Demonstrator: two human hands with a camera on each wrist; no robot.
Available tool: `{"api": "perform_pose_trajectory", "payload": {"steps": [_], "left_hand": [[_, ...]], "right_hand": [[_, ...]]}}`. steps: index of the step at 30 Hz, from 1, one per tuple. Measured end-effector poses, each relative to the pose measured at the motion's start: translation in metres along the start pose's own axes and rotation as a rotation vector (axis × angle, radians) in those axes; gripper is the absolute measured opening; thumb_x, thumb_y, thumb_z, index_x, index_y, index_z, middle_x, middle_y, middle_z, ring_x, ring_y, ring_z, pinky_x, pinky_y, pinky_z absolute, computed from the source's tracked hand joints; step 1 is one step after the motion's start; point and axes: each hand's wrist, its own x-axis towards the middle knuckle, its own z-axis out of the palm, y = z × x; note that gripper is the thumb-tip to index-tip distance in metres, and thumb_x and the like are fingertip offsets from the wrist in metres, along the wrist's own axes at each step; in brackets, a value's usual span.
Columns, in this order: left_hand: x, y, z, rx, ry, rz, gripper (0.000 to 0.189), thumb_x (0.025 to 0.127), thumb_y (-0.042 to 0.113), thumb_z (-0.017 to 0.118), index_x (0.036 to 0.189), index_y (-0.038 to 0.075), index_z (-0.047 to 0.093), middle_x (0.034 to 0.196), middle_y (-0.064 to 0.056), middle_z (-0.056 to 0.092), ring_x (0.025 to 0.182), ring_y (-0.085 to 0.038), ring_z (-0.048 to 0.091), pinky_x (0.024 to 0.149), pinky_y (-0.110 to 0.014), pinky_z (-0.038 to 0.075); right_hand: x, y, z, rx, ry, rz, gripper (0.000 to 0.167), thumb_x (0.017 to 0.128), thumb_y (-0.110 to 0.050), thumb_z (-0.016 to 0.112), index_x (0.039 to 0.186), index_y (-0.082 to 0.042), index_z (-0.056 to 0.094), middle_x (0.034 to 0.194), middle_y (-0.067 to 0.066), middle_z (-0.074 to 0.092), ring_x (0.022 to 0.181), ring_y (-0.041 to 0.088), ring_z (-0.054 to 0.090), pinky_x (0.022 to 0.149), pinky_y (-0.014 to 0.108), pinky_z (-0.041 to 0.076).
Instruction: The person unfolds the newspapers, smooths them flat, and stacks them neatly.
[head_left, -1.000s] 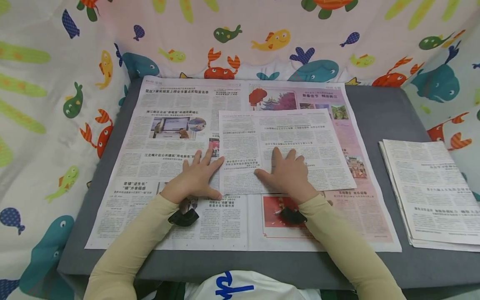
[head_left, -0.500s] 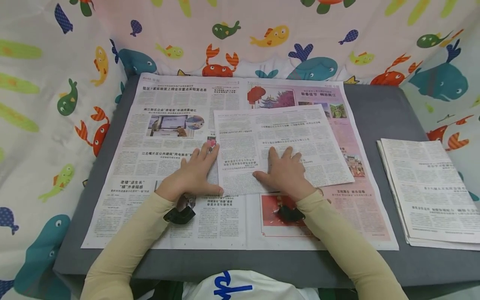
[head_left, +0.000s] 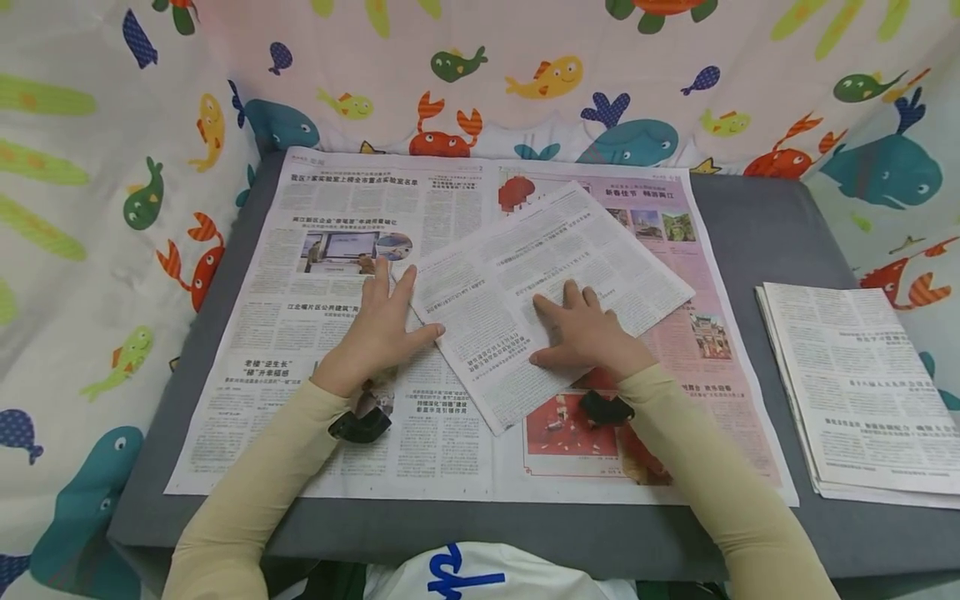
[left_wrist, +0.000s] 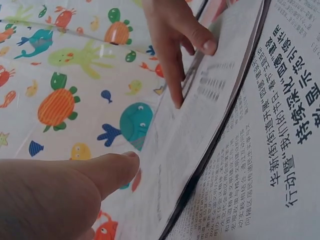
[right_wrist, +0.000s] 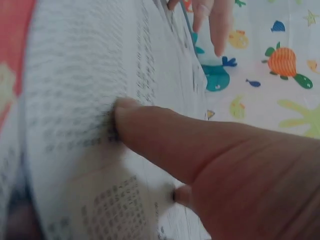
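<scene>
So the right hand [head_left: 588,332] has its fingers fanned over the small white newsprint sheet with dense black print [head_left: 517,283], fingertips and thumb on the paper. Nothing's pinched in that grip. My guess is the spread is there to steady thin paper without creasing it. The left hand [head_left: 371,329] is splayed too, its index finger and thumb at the sheet's left edge, probably as a guide; I can't tell if it's actually pressing.

That small sheet sits skewed, one corner pointing far, another near, and its print looks upside down from the wearer's side. In the left wrist view its edge looks a bit raised, with a dark shadow underneath, so I'd call it springy.

Below it is a big spread newspaper, white left half and pinkish right half [head_left: 247,333], matte with a centre crease, seemingly laid square as a base. All on a grey cloth-covered tabletop [head_left: 757,225].

Off to the right there's a neat stack of folded newsprint [head_left: 862,392], edges layered, likely parked aside to leave working room. Past the far edge hangs a white curtain with cartoon sea creatures [head_left: 495,33], softly wrinkled.
</scene>
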Motion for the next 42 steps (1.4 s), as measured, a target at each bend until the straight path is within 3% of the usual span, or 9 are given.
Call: {"api": "perform_pose_trajectory", "payload": {"steps": [10, 14, 18, 23, 28, 34, 42], "left_hand": [[0.001, -0.002, 0.001, 0.059, -0.042, 0.023, 0.084, 0.096, 0.044, 0.066, 0.162, 0.008, 0.026, 0.167, -0.032, -0.01, 0.152, -0.062, 0.0, 0.113, -0.077, 0.026], [0.001, 0.001, 0.007, 0.139, -0.119, 0.052, 0.075, 0.099, 0.042, 0.061, 0.162, 0.013, 0.031, 0.169, -0.03, -0.003, 0.152, -0.062, 0.001, 0.112, -0.079, 0.025], [-0.001, 0.005, 0.015, 0.22, -0.176, 0.054, 0.071, 0.1, 0.046, 0.058, 0.16, 0.015, 0.035, 0.171, -0.025, 0.004, 0.153, -0.059, 0.002, 0.11, -0.082, 0.022], [-0.003, 0.006, 0.018, 0.234, -0.157, 0.06, 0.066, 0.1, 0.045, 0.06, 0.156, 0.015, 0.044, 0.17, -0.023, 0.014, 0.154, -0.056, 0.009, 0.109, -0.083, 0.023], [-0.005, 0.008, 0.018, 0.214, -0.15, 0.065, 0.062, 0.099, 0.043, 0.061, 0.154, 0.017, 0.047, 0.17, -0.024, 0.017, 0.155, -0.055, 0.01, 0.109, -0.084, 0.02], [-0.006, 0.009, 0.018, 0.217, -0.155, 0.064, 0.073, 0.094, 0.047, 0.068, 0.155, 0.017, 0.045, 0.17, -0.024, 0.016, 0.155, -0.055, 0.01, 0.109, -0.084, 0.019], [-0.006, 0.009, 0.018, 0.241, -0.153, 0.063, 0.082, 0.088, 0.05, 0.075, 0.156, 0.017, 0.044, 0.169, -0.024, 0.018, 0.154, -0.056, 0.012, 0.108, -0.085, 0.02]], "right_hand": [[-0.004, 0.008, -0.016, -0.078, -0.084, -0.095, 0.091, 0.083, -0.024, 0.08, 0.161, -0.022, 0.032, 0.168, 0.031, 0.007, 0.153, 0.058, 0.012, 0.115, 0.076, 0.022], [-0.005, 0.01, -0.018, -0.069, -0.104, -0.117, 0.086, 0.084, -0.01, 0.07, 0.161, -0.024, 0.033, 0.169, 0.03, 0.007, 0.153, 0.058, 0.011, 0.118, 0.075, 0.018], [-0.003, 0.012, -0.016, -0.054, -0.091, -0.132, 0.078, 0.089, -0.004, 0.061, 0.16, -0.025, 0.036, 0.168, 0.03, 0.01, 0.153, 0.056, 0.016, 0.116, 0.075, 0.023], [0.004, 0.011, -0.015, -0.022, -0.061, -0.11, 0.063, 0.1, -0.028, 0.062, 0.159, -0.025, 0.038, 0.168, 0.032, 0.01, 0.152, 0.056, 0.018, 0.113, 0.075, 0.029], [0.011, 0.009, -0.011, -0.003, -0.049, -0.061, 0.08, 0.097, -0.055, 0.061, 0.162, -0.023, 0.029, 0.168, 0.033, 0.003, 0.153, 0.058, 0.008, 0.113, 0.078, 0.023], [0.014, 0.012, -0.003, -0.004, -0.01, -0.064, 0.093, 0.092, -0.061, 0.065, 0.165, -0.022, 0.021, 0.168, 0.032, -0.002, 0.154, 0.057, 0.002, 0.114, 0.08, 0.019], [0.014, 0.015, 0.002, 0.035, 0.043, -0.087, 0.096, 0.089, -0.06, 0.069, 0.164, -0.021, 0.023, 0.169, 0.03, -0.002, 0.155, 0.056, -0.001, 0.115, 0.081, 0.013]]}}
